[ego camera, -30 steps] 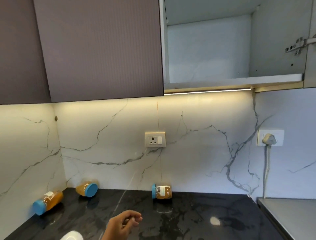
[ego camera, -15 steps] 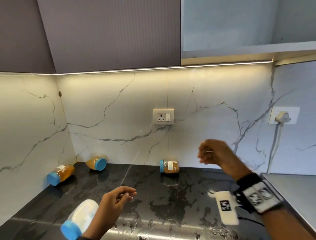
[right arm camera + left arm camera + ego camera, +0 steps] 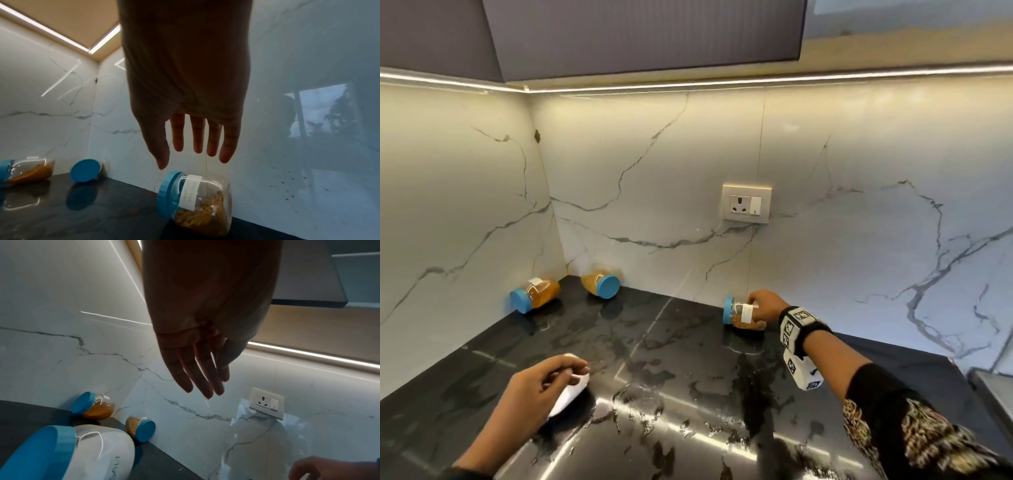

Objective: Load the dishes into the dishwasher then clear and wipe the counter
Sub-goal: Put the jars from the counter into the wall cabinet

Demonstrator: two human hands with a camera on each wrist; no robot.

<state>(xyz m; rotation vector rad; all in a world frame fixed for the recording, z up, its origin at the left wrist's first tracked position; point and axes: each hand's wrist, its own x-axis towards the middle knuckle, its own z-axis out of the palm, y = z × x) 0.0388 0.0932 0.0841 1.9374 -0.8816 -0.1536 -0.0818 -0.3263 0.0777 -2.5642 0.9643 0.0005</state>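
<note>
Four blue-lidded jars (image 3: 743, 316) lie toppled on counter (image 3: 688, 394)

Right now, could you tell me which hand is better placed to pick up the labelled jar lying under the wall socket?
The right hand: its straight fingers hover just above the labelled jar by the backsplash. The left hand is nearer, over the white salt jar.

Mid-counter (image 3: 688, 359) lies open; two toppled jars (image 3: 536, 294) (image 3: 602, 285) crowd the corner.
</note>
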